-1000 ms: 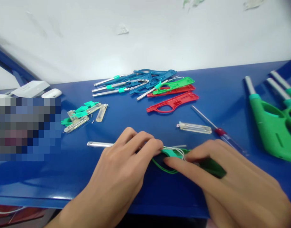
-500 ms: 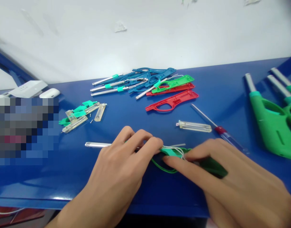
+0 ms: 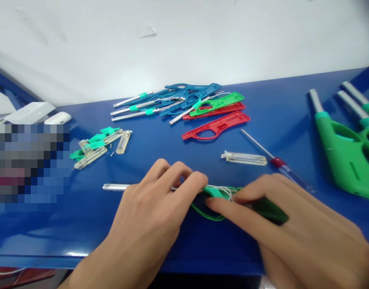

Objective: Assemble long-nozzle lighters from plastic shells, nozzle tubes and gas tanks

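Note:
A green stick lighter (image 3: pixel 207 214) lies on the blue table, its casing seemingly opened. Its metal tube (image 3: pixel 115 187) points left, and white wires (image 3: pixel 223 188) run over a teal trigger (image 3: pixel 213 192). My left hand (image 3: pixel 154 204) curls over the front part where the tube meets the casing; its fingertips are partly hidden. My right hand (image 3: pixel 280 216) pinches with thumb and forefinger by the trigger and wires, its palm over the dark green handle (image 3: pixel 270 210). Just behind it are a clear fuel tank (image 3: pixel 246 158) and a screwdriver (image 3: pixel 277 162).
Blue half-shells with metal tubes (image 3: pixel 190 98), a green half-shell (image 3: pixel 222 103) and red half-shells (image 3: pixel 217 125) lie at the back. Clear tanks (image 3: pixel 123 142), teal triggers (image 3: pixel 97 138) and small screws (image 3: pixel 112 153) sit left. Whole green lighters (image 3: pixel 337 148) stand right. A white earbud case (image 3: pixel 58 118) is far left.
The view has shifted slightly, so the table items sit a little further left. Both hands keep almost the same grip, with only small finger movement.

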{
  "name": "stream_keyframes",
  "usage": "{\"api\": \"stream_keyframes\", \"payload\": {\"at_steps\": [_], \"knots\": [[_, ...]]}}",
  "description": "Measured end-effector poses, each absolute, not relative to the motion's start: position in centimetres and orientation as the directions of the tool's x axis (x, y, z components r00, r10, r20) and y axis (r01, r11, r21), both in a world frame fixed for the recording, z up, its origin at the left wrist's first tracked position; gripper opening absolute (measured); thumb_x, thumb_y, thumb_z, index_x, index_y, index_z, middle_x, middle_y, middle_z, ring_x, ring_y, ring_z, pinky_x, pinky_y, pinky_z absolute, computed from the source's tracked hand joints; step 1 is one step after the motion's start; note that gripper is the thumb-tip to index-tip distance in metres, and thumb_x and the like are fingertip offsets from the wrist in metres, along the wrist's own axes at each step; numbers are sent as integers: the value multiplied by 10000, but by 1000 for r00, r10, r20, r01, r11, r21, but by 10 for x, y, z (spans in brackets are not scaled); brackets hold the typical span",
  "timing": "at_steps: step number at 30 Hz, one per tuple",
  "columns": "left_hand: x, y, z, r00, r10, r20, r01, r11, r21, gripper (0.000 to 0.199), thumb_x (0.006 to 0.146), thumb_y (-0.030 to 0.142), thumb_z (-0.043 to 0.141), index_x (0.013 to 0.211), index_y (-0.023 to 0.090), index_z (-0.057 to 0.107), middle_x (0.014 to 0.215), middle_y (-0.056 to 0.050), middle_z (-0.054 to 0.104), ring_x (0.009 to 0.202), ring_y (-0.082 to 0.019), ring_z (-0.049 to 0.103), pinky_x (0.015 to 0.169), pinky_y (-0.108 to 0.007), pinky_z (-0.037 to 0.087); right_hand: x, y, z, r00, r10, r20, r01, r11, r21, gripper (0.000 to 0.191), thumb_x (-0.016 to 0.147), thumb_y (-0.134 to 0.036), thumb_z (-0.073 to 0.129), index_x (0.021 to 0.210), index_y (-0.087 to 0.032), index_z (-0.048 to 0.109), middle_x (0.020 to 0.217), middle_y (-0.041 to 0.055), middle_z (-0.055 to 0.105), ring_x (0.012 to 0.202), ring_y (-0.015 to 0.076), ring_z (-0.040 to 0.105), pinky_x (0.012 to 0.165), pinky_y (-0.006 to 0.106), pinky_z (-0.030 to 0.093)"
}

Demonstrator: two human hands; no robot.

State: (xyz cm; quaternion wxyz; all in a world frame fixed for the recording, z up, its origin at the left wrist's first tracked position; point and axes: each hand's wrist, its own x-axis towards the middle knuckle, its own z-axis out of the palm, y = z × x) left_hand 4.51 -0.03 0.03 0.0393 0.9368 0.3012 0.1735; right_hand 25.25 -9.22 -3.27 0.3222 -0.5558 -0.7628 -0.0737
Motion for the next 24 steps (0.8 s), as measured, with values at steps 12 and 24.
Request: {"api": "stream_keyframes", "payload": {"at_steps": [12,24], "knots": [[44,-1,-2,749,580,319,526,-814,246,269,1058,11,503,1169,245,573,1119,0,638,992,-204,552,820,-356,503,256,-95,-35,-167,806,568,893,367,-260,693,665,-13,460,1226,-341,700,1009,0,644,857,195,649,550,334,445],[42,-2,-1,770,569,290,529,-822,209,277,1066,22,480,1201,246,570,1150,-19,656,975,-228,534,735,-375,466,257,-93,-34,-194,816,545,904,365,-224,698,602,-48,456,1193,-339,688,988,7,637,809,203,639,531,317,465]]}}
